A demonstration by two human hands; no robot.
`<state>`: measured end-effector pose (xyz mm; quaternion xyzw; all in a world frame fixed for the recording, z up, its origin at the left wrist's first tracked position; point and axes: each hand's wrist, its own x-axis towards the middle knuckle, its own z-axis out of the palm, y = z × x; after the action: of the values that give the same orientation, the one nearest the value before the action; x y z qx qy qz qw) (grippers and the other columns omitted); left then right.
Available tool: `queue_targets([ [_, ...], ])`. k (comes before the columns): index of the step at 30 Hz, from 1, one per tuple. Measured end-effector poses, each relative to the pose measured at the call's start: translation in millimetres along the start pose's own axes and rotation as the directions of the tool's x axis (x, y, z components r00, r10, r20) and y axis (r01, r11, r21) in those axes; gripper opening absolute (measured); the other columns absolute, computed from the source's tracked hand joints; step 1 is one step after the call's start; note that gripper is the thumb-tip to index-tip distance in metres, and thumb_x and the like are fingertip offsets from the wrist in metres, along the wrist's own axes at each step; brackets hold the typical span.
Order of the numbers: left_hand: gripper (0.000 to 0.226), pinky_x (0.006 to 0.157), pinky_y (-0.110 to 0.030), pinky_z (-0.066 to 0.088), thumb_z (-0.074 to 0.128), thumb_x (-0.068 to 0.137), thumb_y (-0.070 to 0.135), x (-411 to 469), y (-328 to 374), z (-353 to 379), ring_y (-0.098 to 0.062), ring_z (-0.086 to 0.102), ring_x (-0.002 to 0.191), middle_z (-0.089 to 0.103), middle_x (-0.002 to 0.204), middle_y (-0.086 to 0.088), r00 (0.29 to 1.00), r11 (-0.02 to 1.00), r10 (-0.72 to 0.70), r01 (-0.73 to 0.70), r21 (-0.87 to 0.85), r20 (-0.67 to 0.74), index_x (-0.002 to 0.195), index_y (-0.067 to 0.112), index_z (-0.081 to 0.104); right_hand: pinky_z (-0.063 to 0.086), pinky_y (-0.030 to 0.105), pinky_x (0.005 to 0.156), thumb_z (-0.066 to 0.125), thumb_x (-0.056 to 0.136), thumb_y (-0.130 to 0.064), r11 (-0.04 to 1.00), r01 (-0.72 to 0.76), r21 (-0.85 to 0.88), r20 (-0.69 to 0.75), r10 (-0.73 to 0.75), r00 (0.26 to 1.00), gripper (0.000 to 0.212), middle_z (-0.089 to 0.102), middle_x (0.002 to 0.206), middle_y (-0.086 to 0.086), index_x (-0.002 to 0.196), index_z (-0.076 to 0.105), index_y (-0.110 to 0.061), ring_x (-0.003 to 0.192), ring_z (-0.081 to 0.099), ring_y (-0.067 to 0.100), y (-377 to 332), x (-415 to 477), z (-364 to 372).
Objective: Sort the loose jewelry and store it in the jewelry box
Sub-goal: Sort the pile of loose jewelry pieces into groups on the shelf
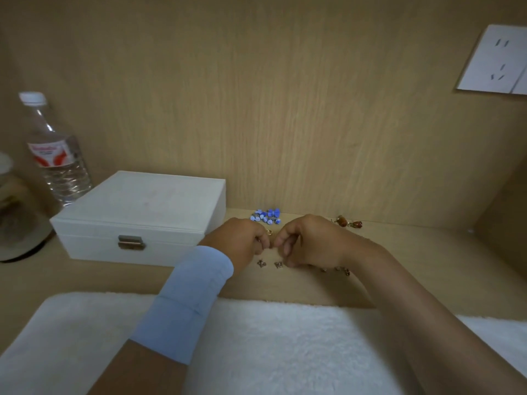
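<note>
Nearest us a white fleecy cloth (271, 337) covers the near edge, and both our forearms cross it, the left one in a pale blue cuff (191, 297).

Beyond it, over the wooden bench (427, 252), the fingers (263, 243) of our left hand (242, 238) are curled tight, and the fingers (281, 242) of our right hand (310, 243) are curled the same way. The tips of the two hands meet in the middle. We cannot tell whether they pinch a small piece between them; it is too small to make out.

Just behind the fingertips lies a small gold ring (268, 232). Just near of the hands two dark star-shaped charms (261, 263) lie side by side on the bench. A few more tiny pieces (336, 269) lie by our right wrist.

Farther off, against the back wall, a cluster of blue beads (266, 216) lies behind our hands. A pair of amber-brown pieces (348, 221) lies to the right of the beads.

To the left stands the white jewelry box (139, 218), its lid down and its metal clasp (131, 242) facing us, apart from the loose jewelry. Behind the box at far left stands a clear water bottle (57, 155) with a white cap. A white wall socket (496, 61) sits high on the right.
</note>
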<state>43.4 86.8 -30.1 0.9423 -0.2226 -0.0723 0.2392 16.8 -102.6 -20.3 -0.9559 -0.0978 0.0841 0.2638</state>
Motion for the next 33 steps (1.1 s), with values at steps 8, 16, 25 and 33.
queue_targets([
  [8,0.024,0.091,-0.027,0.051,0.062,0.086,0.015,-5.5,8.3,4.5,-0.009,0.062,0.097,0.067,0.101,0.013,0.999,0.995,-0.005,0.000,0.099,0.051,0.099,0.033,0.070,0.050,0.023,0.077,0.077,0.079,-0.038,0.971,-0.005,-0.238,-0.047,-0.006,0.999,0.011,0.067,0.080,-0.024,0.090,0.078,-0.035,0.083,0.060,-0.004,-8.1,-3.4,6.5],
  [16,0.010,0.086,-0.031,0.052,0.062,0.088,0.025,-1.8,10.0,8.5,-0.016,0.062,0.094,0.066,0.102,0.006,0.999,0.976,-0.051,0.049,0.212,0.001,0.092,0.033,0.062,0.051,0.027,0.082,0.079,0.078,-0.039,0.982,0.019,-0.189,-0.080,-0.034,0.996,0.015,0.066,0.088,-0.020,0.091,0.073,-0.035,0.089,0.061,0.001,-8.1,5.7,14.1],
  [25,0.018,0.077,-0.022,0.045,0.052,0.093,0.025,-8.0,42.0,18.4,-0.002,0.054,0.078,0.058,0.086,0.023,0.959,0.978,0.209,-0.208,0.030,-0.190,0.100,0.036,0.063,0.044,0.013,0.071,0.078,0.080,-0.015,0.998,-0.056,-0.032,-0.098,0.053,0.994,0.018,0.073,0.078,-0.017,0.082,0.077,-0.033,0.078,0.065,-0.005,38.1,-52.5,-52.9],
  [33,0.013,0.079,-0.027,0.051,0.058,0.085,0.028,5.5,108.4,52.8,-0.003,0.058,0.079,0.062,0.082,0.020,0.949,0.949,0.316,-0.316,0.014,0.014,0.090,0.037,0.066,0.041,0.009,0.066,0.085,0.073,-0.019,0.986,-0.152,-0.070,0.085,0.158,0.984,0.018,0.067,0.069,-0.022,0.087,0.080,-0.029,0.066,0.058,-0.011,69.9,-95.9,-60.0],
])
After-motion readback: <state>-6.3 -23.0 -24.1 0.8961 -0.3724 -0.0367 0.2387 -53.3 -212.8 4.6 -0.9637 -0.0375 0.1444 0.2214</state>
